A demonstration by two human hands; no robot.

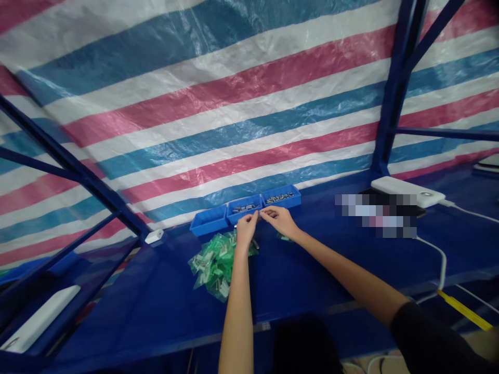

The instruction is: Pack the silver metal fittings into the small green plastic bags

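Close together, two bare hands pinch above a blue tabletop

Thumb and fingers are drawn together on both the left hand [247,227] and the right hand [279,218], their tips almost meeting; whatever sits between them is too small to tell. Just beyond stand three blue rectangular plastic bins [210,227] in a row, the middle and right ones holding small, shiny metal pieces [278,198]. Beside the left hand, partly behind its wrist, lies one heap of crinkled, see-through green plastic packets [218,262] with pale contents, too tangled to count. One smaller green packet [284,237] lies under the right wrist. Everything rests on the smooth blue table [167,291], before a glossy striped tarpaulin [234,104].
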